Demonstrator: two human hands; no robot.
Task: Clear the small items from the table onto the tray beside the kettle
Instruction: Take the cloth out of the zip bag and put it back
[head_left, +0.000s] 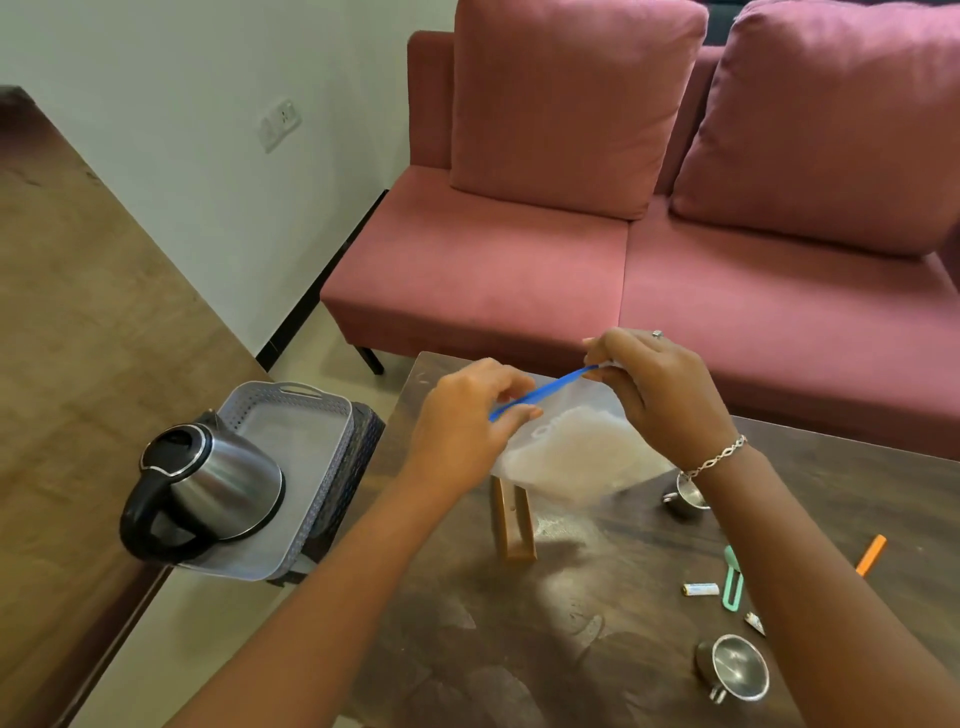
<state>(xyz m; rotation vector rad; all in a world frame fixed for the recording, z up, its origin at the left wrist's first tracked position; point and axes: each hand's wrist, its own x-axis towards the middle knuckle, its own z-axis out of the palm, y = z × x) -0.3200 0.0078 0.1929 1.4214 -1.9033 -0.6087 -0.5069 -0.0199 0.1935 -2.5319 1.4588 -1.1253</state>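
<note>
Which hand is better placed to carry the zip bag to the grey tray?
Left, probably. The left hand pinches the blue edge of the zip bag, and the tray lies on that side, beside the kettle. The right hand, also pinching it, would have to reach across.

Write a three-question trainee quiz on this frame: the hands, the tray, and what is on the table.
1. True or false: the grey plastic tray already contains the small white battery.
2. Multiple choice: where do the left hand and the right hand pinch the clear plastic bag? A) along its blue zip strip B) at its bottom corners C) nowhere, it lies flat
3. Fill in: ___ small steel cups are on the dark wooden table.

Key: 1 false, the battery lies on the table; 2 A; 3 two.
</note>
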